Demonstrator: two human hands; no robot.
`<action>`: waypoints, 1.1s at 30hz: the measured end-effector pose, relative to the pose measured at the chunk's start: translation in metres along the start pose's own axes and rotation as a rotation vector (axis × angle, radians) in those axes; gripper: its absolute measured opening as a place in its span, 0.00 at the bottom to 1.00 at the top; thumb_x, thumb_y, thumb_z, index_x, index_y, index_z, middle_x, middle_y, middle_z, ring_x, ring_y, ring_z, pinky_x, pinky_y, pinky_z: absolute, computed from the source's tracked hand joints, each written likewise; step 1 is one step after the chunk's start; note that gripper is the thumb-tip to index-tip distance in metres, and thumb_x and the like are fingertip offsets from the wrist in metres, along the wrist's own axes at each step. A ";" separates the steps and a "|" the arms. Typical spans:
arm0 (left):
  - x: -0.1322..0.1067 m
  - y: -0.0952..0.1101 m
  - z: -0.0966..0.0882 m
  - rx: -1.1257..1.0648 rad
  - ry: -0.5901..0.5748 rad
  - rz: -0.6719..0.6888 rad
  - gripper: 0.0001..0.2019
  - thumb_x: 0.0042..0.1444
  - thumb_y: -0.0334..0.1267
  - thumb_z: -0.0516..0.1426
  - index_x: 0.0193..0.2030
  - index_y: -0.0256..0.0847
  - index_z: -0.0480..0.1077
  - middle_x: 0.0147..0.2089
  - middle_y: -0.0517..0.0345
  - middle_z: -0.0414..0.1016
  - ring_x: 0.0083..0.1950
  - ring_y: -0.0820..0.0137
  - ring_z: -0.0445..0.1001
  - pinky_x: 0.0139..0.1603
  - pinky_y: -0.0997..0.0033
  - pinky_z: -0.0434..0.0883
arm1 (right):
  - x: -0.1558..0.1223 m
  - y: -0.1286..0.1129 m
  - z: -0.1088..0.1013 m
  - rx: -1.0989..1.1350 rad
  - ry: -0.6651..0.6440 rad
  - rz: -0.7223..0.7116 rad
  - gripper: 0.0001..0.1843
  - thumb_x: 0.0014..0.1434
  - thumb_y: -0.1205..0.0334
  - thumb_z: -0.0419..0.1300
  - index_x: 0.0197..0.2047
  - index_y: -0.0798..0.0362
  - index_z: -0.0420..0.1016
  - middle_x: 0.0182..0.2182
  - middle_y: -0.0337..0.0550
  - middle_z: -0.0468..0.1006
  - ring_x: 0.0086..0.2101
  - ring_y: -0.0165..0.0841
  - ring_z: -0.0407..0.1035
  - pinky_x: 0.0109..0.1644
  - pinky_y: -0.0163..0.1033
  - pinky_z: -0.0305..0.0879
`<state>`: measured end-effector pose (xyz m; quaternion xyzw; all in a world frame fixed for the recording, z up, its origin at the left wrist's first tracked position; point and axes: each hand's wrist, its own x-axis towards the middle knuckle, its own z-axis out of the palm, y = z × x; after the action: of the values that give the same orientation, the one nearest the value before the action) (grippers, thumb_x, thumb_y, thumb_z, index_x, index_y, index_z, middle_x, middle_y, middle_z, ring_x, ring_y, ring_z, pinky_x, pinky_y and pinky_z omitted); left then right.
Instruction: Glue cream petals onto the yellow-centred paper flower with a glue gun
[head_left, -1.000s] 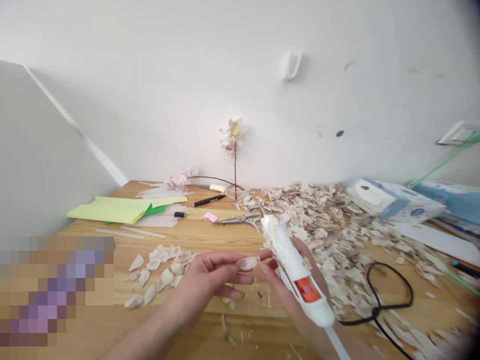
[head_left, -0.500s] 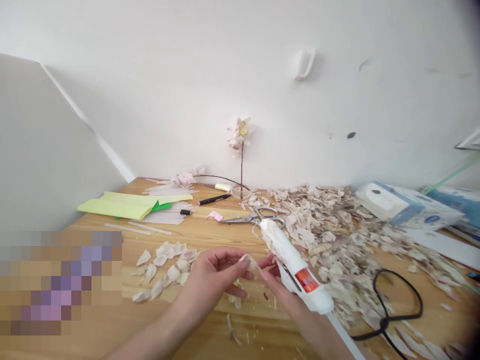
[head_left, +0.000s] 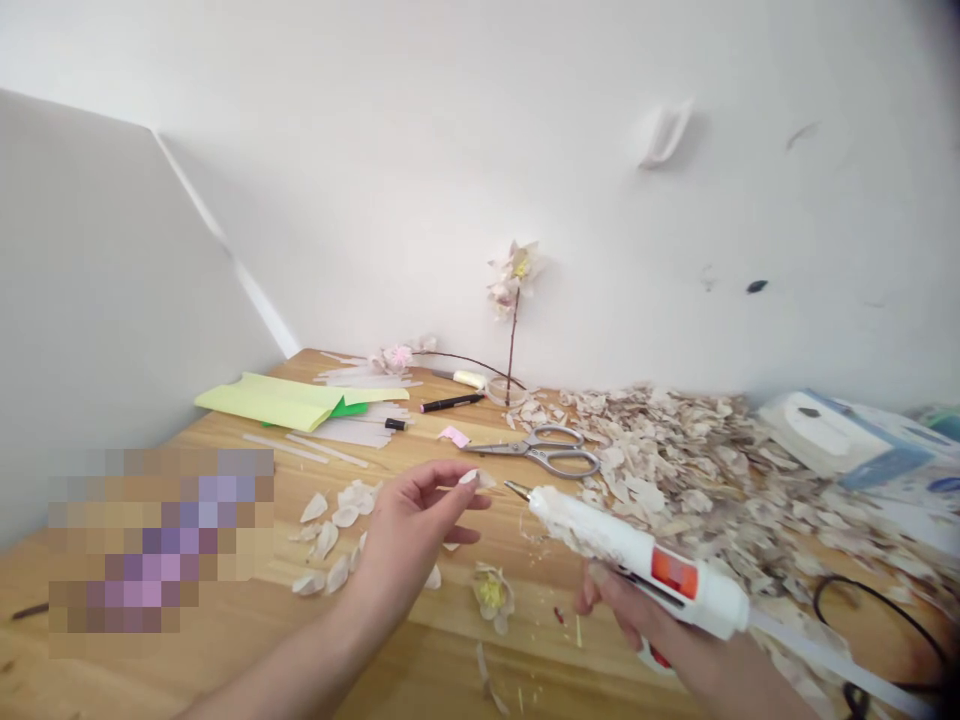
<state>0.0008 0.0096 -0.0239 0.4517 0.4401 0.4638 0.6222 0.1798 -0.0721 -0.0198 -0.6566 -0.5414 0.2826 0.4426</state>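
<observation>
My left hand has thumb and forefinger pinched on a single pale petal, its tip poking out past them, the other fingers loosely curled. Just beside that tip sits the metal nozzle of the glue gun, which my right hand grips by the handle. On my feed the gap is too fine to judge — I can't say whether nozzle and petal touch, or whether the trigger is pressed. This is where I'd worry most: so little petal shows beyond the fingertips that a slight drift leftward could put hot metal on skin, and a hard squeeze could flood or crumple something that thin. The small flower with the yellow centre lies on the table below, between the hands; stray glue could drip there if the gun lingered over it. Left of it, partly behind the left hand, loose petals could be swept about by a careless wrist. Farther out, the scissors lie open-handled near the nozzle, within snagging reach, and at right the black cord runs beside the big petal heap — a tug there could drag petals along.
</observation>
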 end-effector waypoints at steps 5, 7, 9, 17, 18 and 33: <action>-0.003 0.000 0.001 0.012 -0.010 0.023 0.10 0.46 0.42 0.61 0.34 0.38 0.73 0.30 0.56 0.78 0.37 0.66 0.77 0.28 0.74 0.75 | -0.005 -0.006 0.011 0.046 0.080 0.026 0.15 0.47 0.46 0.57 0.18 0.47 0.72 0.18 0.39 0.75 0.15 0.32 0.64 0.18 0.36 0.65; -0.005 0.000 0.002 0.021 -0.011 0.028 0.10 0.46 0.41 0.61 0.34 0.38 0.73 0.30 0.56 0.78 0.37 0.66 0.77 0.28 0.75 0.75 | -0.005 -0.005 0.013 0.061 0.090 0.023 0.15 0.46 0.47 0.57 0.17 0.47 0.72 0.19 0.40 0.76 0.16 0.33 0.67 0.19 0.36 0.67; -0.006 0.000 0.003 0.029 -0.003 0.039 0.11 0.46 0.41 0.62 0.34 0.38 0.73 0.30 0.56 0.78 0.36 0.66 0.77 0.28 0.75 0.75 | -0.005 -0.005 0.013 0.052 0.096 0.023 0.15 0.46 0.47 0.58 0.17 0.47 0.72 0.17 0.40 0.74 0.17 0.33 0.67 0.20 0.37 0.68; -0.008 0.002 0.006 0.046 0.021 0.043 0.10 0.45 0.41 0.62 0.34 0.38 0.73 0.28 0.57 0.78 0.36 0.67 0.77 0.27 0.77 0.75 | -0.003 -0.008 0.008 0.026 0.076 0.069 0.16 0.44 0.46 0.59 0.16 0.48 0.72 0.14 0.38 0.72 0.16 0.32 0.66 0.23 0.37 0.69; -0.008 0.002 0.006 0.046 0.020 0.048 0.10 0.45 0.41 0.62 0.34 0.38 0.74 0.28 0.57 0.78 0.36 0.67 0.77 0.27 0.77 0.75 | -0.003 -0.008 0.008 0.008 0.057 0.075 0.16 0.45 0.46 0.58 0.17 0.49 0.72 0.14 0.38 0.72 0.16 0.31 0.65 0.23 0.36 0.68; -0.010 0.000 0.007 0.051 0.012 0.057 0.09 0.46 0.40 0.61 0.34 0.38 0.74 0.29 0.57 0.78 0.35 0.68 0.77 0.27 0.77 0.75 | -0.001 -0.010 0.004 -0.078 -0.025 0.080 0.16 0.47 0.46 0.56 0.19 0.50 0.69 0.17 0.38 0.72 0.17 0.30 0.63 0.22 0.34 0.63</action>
<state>0.0059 -0.0013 -0.0208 0.4771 0.4425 0.4726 0.5944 0.1717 -0.0714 -0.0128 -0.6908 -0.5308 0.2868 0.3985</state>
